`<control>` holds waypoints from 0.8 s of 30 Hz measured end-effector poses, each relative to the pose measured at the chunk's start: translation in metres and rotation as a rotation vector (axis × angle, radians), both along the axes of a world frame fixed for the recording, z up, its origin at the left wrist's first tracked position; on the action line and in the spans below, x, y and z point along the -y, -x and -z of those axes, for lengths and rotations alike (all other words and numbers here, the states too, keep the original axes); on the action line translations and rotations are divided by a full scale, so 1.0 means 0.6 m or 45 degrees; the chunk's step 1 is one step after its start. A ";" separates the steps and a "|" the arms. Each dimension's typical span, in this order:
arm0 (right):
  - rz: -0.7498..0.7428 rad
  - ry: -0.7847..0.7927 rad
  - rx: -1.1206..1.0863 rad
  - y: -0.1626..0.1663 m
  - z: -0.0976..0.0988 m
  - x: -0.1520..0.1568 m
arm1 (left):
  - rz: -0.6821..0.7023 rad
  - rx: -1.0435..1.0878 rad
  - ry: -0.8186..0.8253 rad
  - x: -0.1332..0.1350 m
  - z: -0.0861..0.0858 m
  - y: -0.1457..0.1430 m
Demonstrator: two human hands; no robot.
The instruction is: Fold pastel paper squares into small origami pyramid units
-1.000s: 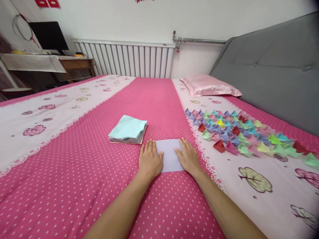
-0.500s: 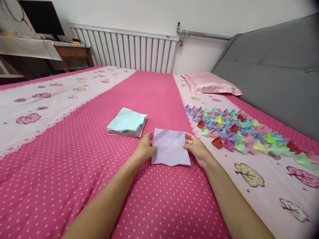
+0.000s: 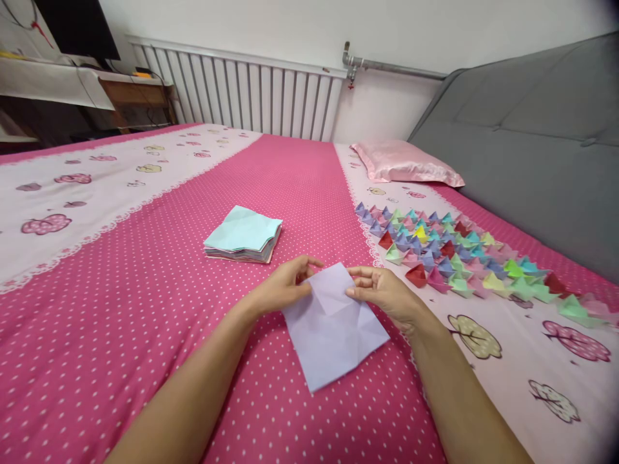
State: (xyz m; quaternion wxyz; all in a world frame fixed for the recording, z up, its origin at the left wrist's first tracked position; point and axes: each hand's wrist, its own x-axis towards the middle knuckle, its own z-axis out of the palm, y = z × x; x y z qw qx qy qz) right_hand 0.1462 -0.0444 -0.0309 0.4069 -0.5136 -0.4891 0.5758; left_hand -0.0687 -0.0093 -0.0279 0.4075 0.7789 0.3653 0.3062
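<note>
A lavender sheet of origami paper (image 3: 333,335) is held turned at an angle, one corner pointing away from me. Crease lines run across it. My left hand (image 3: 290,283) pinches its upper left edge between thumb and fingers. On the upper right edge, my right hand (image 3: 380,290) grips the sheet the same way, thumb on top. Beyond my left hand lies a stack of paper squares (image 3: 243,233), with a pale blue sheet uppermost. To the right, rows of small folded paper boats (image 3: 454,258) in many colours stand on the bedspread.
The pink dotted bedspread (image 3: 290,174) covers the bed. A pink pillow (image 3: 406,162) rests by the grey headboard (image 3: 527,129) at the right. Behind the bed runs a white radiator (image 3: 242,87); a desk (image 3: 130,93) with a monitor (image 3: 77,29) stands at the far left.
The lavender sheet has turned from square-on to a slanted, corner-away position and come closer to me. Both hands have shifted their grip to its upper edges.
</note>
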 end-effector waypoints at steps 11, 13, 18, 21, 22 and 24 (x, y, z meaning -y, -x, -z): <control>0.588 -0.199 0.405 0.010 0.094 -0.047 | -0.296 -0.167 -0.818 0.025 0.034 -0.054; 0.567 -0.275 0.585 0.010 0.097 -0.048 | -0.221 -0.285 -0.780 0.030 0.049 -0.064; 0.634 -0.678 1.038 0.022 0.063 -0.033 | -0.205 -0.773 -0.614 0.026 0.079 -0.074; 0.426 -0.938 1.047 0.050 0.042 -0.015 | -0.209 -0.957 -0.547 0.027 0.080 -0.074; 0.262 -0.976 1.009 0.061 0.042 -0.010 | -0.189 -0.994 -0.532 0.028 0.077 -0.074; -0.067 -0.956 0.961 0.080 0.051 -0.005 | -0.151 -1.033 -0.510 0.033 0.071 -0.070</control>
